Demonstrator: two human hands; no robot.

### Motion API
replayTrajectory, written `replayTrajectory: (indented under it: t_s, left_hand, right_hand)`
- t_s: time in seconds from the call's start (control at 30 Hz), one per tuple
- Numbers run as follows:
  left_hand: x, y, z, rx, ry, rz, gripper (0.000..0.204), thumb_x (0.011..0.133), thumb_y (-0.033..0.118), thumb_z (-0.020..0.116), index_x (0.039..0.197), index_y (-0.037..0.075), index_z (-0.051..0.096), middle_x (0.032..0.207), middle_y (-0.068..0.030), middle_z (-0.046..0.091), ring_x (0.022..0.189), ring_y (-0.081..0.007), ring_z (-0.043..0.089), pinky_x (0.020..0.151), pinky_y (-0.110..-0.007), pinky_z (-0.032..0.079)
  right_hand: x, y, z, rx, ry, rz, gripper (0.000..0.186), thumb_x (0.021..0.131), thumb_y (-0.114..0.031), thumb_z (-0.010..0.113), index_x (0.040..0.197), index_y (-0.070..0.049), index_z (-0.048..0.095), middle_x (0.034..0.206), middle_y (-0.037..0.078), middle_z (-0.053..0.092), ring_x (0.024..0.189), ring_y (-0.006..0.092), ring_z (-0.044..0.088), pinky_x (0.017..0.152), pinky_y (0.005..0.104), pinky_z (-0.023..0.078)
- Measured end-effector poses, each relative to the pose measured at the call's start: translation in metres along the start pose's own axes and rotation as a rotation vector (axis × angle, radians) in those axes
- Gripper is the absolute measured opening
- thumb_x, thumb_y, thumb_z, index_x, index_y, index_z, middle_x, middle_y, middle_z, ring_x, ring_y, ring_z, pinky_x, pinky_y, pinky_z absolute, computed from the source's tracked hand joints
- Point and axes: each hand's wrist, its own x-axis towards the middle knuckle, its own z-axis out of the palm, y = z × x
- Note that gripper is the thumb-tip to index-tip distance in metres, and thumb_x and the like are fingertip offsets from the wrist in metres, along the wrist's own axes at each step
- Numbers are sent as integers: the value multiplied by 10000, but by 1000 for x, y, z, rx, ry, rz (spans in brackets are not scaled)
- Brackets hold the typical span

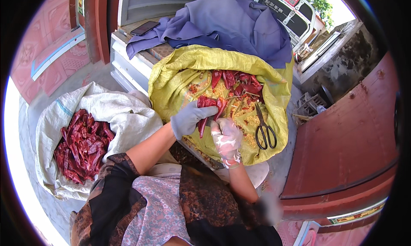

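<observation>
Dried red chili peppers [207, 102] are gripped in my left hand [188, 119], which wears a grey glove, over the open yellow woven sack [171, 81]. Close beside them, my right hand [227, 138] in a pink and white patterned glove has its fingers curled shut near the lower part of the peppers. What those fingers hold is hidden. Black-handled scissors [266, 134] lie on the sack to the right of my right hand. Yellow seeds and stems [239, 111] cover the sack's inside, with more red chili peppers [246, 84] toward its far side.
At left stands a white woven sack [128, 113] filled with dried red chilies [83, 145]. Purple-blue cloth [231, 23] and a phone [144, 28] rest on a surface behind the yellow sack. A dark red metal door [342, 134] is at right, a three-wheeled vehicle [282, 10] beyond.
</observation>
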Motion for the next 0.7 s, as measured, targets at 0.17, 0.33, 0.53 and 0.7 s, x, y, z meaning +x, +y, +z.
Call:
replayTrajectory:
  t_s: [0.17,0.33,0.53,0.7]
  left_hand:
    - [-4,-6,-2,-59,-50,30,192,837,90,618,1023,43,610,947,-29,636,829,-108,592,729,-258,471]
    - [-4,-10,-2,21,18,120,312,803,24,646,1103,17,560,958,-26,621,845,-114,586,756,-256,472]
    - [-3,-15,-7,174,-37,129,329,786,60,670,1096,15,572,919,-8,618,807,-77,563,748,-240,462]
    - [-6,-13,-1,239,-79,89,224,786,92,676,997,33,626,821,27,608,725,-44,536,672,-218,452]
  right_hand:
    - [6,8,-14,103,-213,7,145,750,-196,695,776,-73,623,743,84,608,626,258,602,562,348,475]
    - [34,7,-27,694,63,381,64,779,-45,673,825,-5,655,826,103,654,721,159,617,640,263,479]
    - [46,7,-31,607,-140,93,187,791,-3,640,978,-14,655,893,103,667,828,174,609,731,272,477]
    - [31,5,-19,487,16,-69,126,786,16,635,907,-16,621,828,92,656,784,211,618,704,291,489]
